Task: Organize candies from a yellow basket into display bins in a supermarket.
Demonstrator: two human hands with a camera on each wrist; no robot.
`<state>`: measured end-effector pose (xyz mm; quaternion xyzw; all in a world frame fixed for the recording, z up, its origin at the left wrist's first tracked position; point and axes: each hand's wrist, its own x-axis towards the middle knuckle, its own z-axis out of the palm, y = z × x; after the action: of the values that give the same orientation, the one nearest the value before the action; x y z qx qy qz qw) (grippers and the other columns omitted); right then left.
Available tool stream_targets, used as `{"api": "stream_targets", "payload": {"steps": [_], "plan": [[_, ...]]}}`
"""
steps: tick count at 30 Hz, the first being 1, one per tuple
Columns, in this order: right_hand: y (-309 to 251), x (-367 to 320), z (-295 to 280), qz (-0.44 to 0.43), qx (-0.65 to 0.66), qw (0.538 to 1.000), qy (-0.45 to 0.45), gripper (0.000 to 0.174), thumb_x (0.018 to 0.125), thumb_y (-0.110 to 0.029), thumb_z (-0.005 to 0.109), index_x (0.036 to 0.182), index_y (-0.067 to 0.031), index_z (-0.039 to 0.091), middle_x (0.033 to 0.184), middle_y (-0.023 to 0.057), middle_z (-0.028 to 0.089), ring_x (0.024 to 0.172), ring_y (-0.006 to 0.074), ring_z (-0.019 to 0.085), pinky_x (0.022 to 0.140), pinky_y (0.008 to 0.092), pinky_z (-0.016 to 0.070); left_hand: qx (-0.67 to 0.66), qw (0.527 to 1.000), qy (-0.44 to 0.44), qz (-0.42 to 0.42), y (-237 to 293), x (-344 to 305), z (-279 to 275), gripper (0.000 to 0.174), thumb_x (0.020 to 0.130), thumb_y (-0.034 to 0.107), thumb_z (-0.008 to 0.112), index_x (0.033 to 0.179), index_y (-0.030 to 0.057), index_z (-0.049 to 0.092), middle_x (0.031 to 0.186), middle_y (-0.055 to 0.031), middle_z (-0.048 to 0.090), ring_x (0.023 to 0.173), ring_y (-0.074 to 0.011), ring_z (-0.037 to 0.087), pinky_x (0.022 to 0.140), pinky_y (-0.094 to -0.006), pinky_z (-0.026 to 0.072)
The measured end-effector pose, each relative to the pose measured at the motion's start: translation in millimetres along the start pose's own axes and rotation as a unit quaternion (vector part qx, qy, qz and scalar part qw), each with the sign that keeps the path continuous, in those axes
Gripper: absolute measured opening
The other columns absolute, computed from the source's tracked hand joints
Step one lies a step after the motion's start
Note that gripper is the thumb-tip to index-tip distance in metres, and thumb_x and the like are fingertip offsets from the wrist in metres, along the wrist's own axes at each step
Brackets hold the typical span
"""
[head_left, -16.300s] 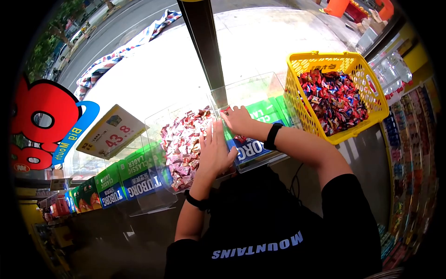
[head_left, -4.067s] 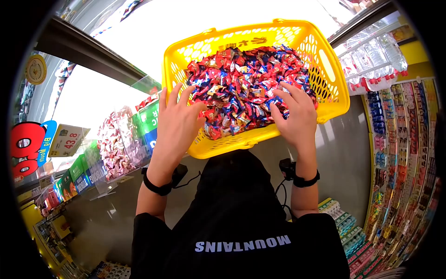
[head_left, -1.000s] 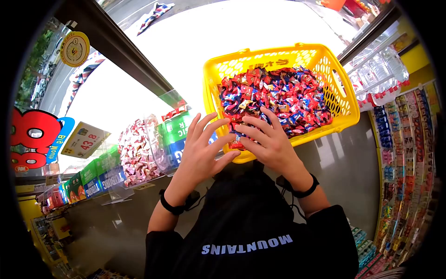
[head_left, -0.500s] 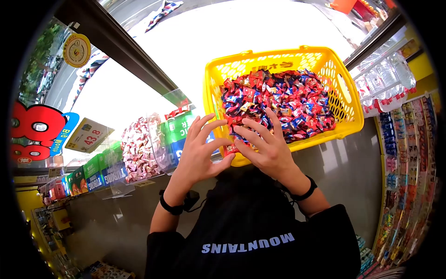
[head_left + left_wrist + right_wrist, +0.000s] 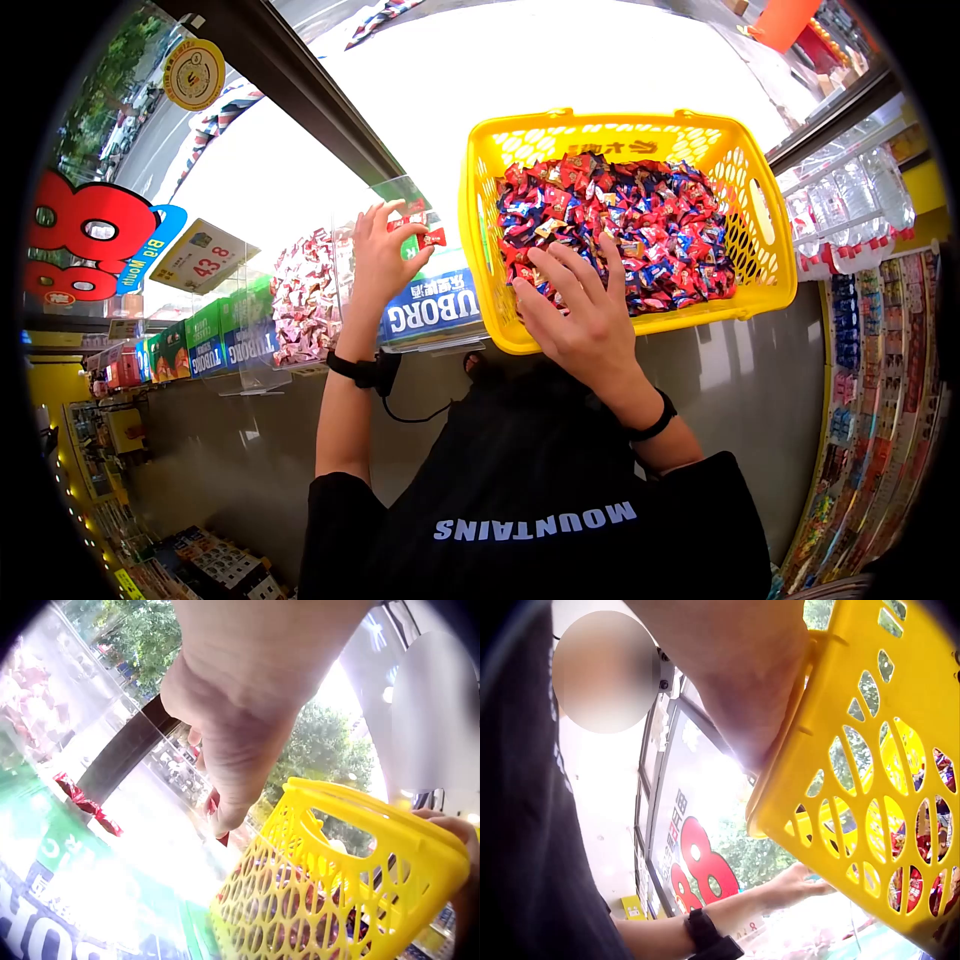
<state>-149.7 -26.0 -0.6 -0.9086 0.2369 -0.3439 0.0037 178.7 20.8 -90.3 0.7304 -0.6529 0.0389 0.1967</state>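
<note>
My left hand (image 5: 385,255) is raised over a clear plastic bin (image 5: 395,190), left of the yellow basket (image 5: 620,120). In the left wrist view its thumb and fingers pinch a red-wrapped candy (image 5: 223,838), mostly covered by the hand. A few red-wrapped candies (image 5: 88,806) lie in that bin, above a green and blue Tuborg box (image 5: 435,305). Over the basket's near left corner is my right hand (image 5: 585,320), fingers spread and slightly bent at the heap of red and blue wrapped candies (image 5: 640,220). The basket wall hides its fingertips in the right wrist view.
Left of that bin, another clear bin holds pink-wrapped candies (image 5: 305,300). A price sign (image 5: 205,255) and a red figure-shaped sign (image 5: 90,235) stand farther left. Bottled water (image 5: 850,205) and stocked shelves (image 5: 870,390) line the right side.
My left hand has left the basket's near left corner and moved left over the clear bin. The right hand stays over the candies. Much earlier, both hands were at the clear bins.
</note>
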Motion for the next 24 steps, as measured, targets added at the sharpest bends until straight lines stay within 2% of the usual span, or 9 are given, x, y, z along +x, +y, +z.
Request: {"api": "stream_targets", "payload": {"steps": [1, 3, 6, 9, 10, 16, 19, 21, 24], "plan": [[-0.1, 0.6, -1.0, 0.002, -0.003, 1.000, -0.006, 0.026, 0.090, -0.019, 0.077, 0.115, -0.0109, 0.073, 0.133, 0.0093, 0.067, 0.128, 0.0273, 0.063, 0.120, 0.0687, 0.0353, 0.035, 0.999, -0.022, 0.004, 0.8, 2.3, 13.3, 0.025, 0.083, 0.035, 0.088, 0.103, 0.0202, 0.082, 0.150, -0.0122, 0.059, 0.151, -0.0402, 0.042, 0.129, -0.0624, 0.0203], [0.1, 0.4, -0.8, 0.006, 0.002, 1.000, -0.013, 0.027, 0.088, -0.019, 0.078, 0.114, -0.0116, 0.074, 0.134, 0.0097, 0.067, 0.129, 0.0279, 0.062, 0.121, 0.0673, 0.0352, 0.080, 0.994, -0.080, 0.008, 0.0, 11.0, 36.7, 0.023, 0.084, 0.036, 0.087, 0.102, 0.0216, 0.083, 0.150, -0.0121, 0.059, 0.151, -0.0392, 0.042, 0.130, -0.0638, 0.0173], [0.0, 0.9, -1.1, 0.011, 0.002, 1.000, -0.022, 0.026, 0.088, -0.018, 0.078, 0.113, -0.0122, 0.075, 0.134, 0.0097, 0.067, 0.130, 0.0281, 0.061, 0.121, 0.0669, 0.0345, 0.116, 0.992, -0.037, 0.036, -17.6, 17.3, 77.2, 0.022, 0.084, 0.034, 0.086, 0.101, 0.0210, 0.084, 0.149, -0.0123, 0.059, 0.151, -0.0374, 0.043, 0.130, -0.0632, 0.0189], [-0.3, 1.9, -1.6, 0.013, 0.002, 0.999, -0.031, 0.025, 0.088, -0.017, 0.078, 0.113, -0.0123, 0.075, 0.134, 0.0095, 0.067, 0.131, 0.0277, 0.060, 0.122, 0.0666, 0.0339, 0.114, 0.992, -0.059, 0.015, -22.8, 22.7, 99.0, 0.021, 0.084, 0.032, 0.084, 0.101, 0.0195, 0.084, 0.147, -0.0125, 0.060, 0.149, -0.0358, 0.045, 0.129, -0.0612, 0.0240], [-0.5, 1.9, -0.7, 0.015, 0.005, 0.999, -0.034, 0.025, 0.089, -0.017, 0.078, 0.113, -0.0122, 0.075, 0.134, 0.0094, 0.067, 0.131, 0.0274, 0.060, 0.122, 0.0665, 0.0338, 0.085, 0.993, -0.085, -0.005, -23.9, 22.4, 104.4, 0.022, 0.084, 0.031, 0.084, 0.102, 0.0180, 0.084, 0.147, -0.0127, 0.061, 0.148, -0.0345, 0.046, 0.126, -0.0587, 0.0297], [-0.4, 2.4, -0.2, 0.013, 0.006, 0.999, -0.050, 0.024, 0.089, -0.018, 0.079, 0.112, -0.0122, 0.074, 0.134, 0.0084, 0.067, 0.130, 0.0270, 0.061, 0.122, 0.0662, 0.0339, 0.141, 0.981, -0.127, -0.028, -21.4, 21.7, 117.1, 0.047, 0.083, 0.035, 0.086, 0.124, 0.0140, 0.077, 0.147, -0.0141, 0.059, 0.142, -0.0331, 0.051, 0.118, -0.0547, 0.0409], [0.6, 3.0, -0.3, 0.012, 0.004, 0.998, -0.053, 0.024, 0.088, -0.018, 0.079, 0.112, -0.0123, 0.074, 0.134, 0.0084, 0.067, 0.129, 0.0273, 0.061, 0.122, 0.0660, 0.0341, 0.170, 0.980, -0.097, -0.020, -6.0, 3.9, 109.9, 0.070, 0.081, 0.043, 0.088, 0.142, 0.0159, 0.065, 0.149, -0.0143, 0.058, 0.140, -0.0314, 0.053, 0.113, -0.0542, 0.0450], [-0.2, 2.7, 0.2, 0.013, 0.003, 0.998, -0.055, 0.025, 0.088, -0.018, 0.079, 0.112, -0.0122, 0.074, 0.134, 0.0087, 0.067, 0.129, 0.0275, 0.061, 0.122, 0.0659, 0.0344, 0.146, 0.952, -0.261, -0.063, 20.3, 2.8, 91.1, 0.090, 0.080, 0.051, 0.088, 0.155, 0.0163, 0.053, 0.153, -0.0148, 0.055, 0.140, -0.0313, 0.053, 0.111, -0.0555, 0.0468], [-0.2, 3.5, 1.7, 0.017, 0.004, 0.998, -0.054, 0.024, 0.089, -0.018, 0.079, 0.112, -0.0116, 0.074, 0.134, 0.0093, 0.067, 0.128, 0.0279, 0.061, 0.121, 0.0654, 0.0348, 0.158, 0.933, -0.311, -0.085, 34.5, -8.3, 95.2, 0.099, 0.081, 0.055, 0.085, 0.161, 0.0122, 0.045, 0.159, -0.0151, 0.050, 0.141, -0.0320, 0.053, 0.109, -0.0558, 0.0474]]}}
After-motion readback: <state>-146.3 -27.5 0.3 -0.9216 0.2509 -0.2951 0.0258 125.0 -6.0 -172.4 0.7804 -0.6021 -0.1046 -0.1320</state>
